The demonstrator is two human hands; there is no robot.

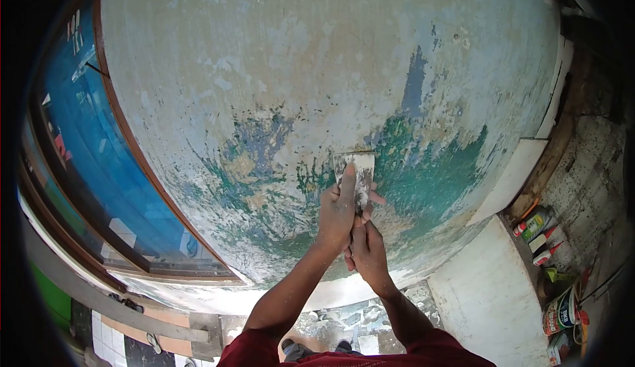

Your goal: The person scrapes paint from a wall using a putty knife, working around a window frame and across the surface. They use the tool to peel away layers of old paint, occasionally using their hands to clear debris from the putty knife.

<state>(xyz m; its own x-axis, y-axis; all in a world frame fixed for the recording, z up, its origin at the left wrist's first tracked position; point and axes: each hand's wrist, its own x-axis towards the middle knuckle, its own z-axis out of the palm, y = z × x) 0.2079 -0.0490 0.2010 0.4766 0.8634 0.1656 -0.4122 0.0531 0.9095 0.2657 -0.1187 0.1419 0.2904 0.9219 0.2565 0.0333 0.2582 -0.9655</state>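
Note:
A broad putty knife has its pale, stained blade edge against a wall with peeling paint. My left hand is closed around the blade, one digit lying flat along its face and other fingertips showing past its right side. Just below, my right hand is wrapped round the handle, which is mostly hidden. Bare green patches and bluish-purple patches show around the blade, amid flaking whitish paint.
To the left is a brown-framed window with blue behind its glass. At the right, several bottles and a labelled paint can stand beside a white panel. Paint flakes litter the floor by my feet.

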